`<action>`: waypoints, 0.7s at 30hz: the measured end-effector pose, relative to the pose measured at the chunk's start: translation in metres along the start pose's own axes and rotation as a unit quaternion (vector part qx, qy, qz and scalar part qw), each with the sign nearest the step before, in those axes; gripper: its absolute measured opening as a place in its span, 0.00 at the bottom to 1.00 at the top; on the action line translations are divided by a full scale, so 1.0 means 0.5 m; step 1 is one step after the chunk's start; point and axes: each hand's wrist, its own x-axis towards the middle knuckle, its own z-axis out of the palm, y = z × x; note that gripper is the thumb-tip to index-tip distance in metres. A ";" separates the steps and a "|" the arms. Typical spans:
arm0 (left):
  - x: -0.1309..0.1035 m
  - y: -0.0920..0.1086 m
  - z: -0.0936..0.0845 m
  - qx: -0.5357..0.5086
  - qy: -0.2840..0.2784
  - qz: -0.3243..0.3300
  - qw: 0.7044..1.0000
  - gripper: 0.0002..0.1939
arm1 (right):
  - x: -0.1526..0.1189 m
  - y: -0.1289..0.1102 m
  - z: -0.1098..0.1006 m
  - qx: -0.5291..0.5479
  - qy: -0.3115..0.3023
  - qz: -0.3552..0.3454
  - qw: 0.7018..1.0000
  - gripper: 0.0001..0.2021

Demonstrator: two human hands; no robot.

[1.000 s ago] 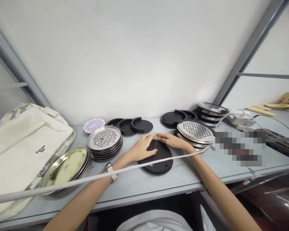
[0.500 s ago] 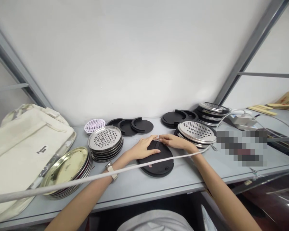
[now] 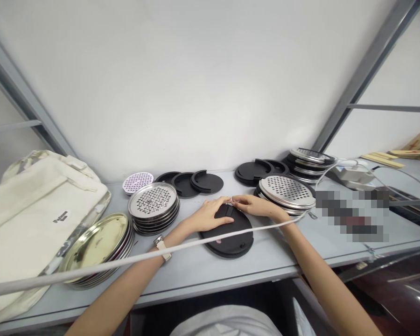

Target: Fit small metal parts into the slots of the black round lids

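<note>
A black round disc (image 3: 227, 240) with a narrow slot lies flat on the table in front of me, its far edge between both hands. My left hand (image 3: 210, 214) lies over its far left part, thumb stretched across the top and fingers curled along the far rim. At that same rim the fingers of my right hand (image 3: 254, 205) are pinched together, close to the left fingertips. A tiny pale thing shows between the fingertips, too small to name. A white cable (image 3: 192, 242) runs in front of the disc and both forearms.
To the left stand a stack of perforated metal discs (image 3: 153, 200), gold-coloured plates (image 3: 98, 242) and a cream cloth bag (image 3: 45, 214). Black discs (image 3: 206, 182) lie by the wall. On the right are more perforated discs (image 3: 287, 191) and a white power strip (image 3: 353, 173).
</note>
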 end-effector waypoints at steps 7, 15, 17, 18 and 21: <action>0.005 -0.011 0.008 -0.042 0.032 0.001 0.999 0.29 | -0.002 -0.001 0.000 -0.024 0.008 -0.004 1.000 0.19; 0.006 -0.013 0.009 -0.078 0.050 -0.003 0.996 0.30 | 0.000 0.003 0.002 -0.031 0.013 0.001 0.999 0.19; 0.006 -0.011 0.009 -0.081 0.050 0.000 0.995 0.30 | -0.001 0.001 0.002 -0.031 0.011 0.003 0.999 0.19; 0.005 -0.010 0.008 -0.082 0.051 0.002 0.995 0.30 | -0.001 0.000 0.002 -0.030 0.010 0.003 0.999 0.19; 0.004 -0.007 0.007 -0.079 0.049 0.001 0.996 0.30 | -0.003 -0.004 0.002 -0.026 0.014 0.004 1.000 0.19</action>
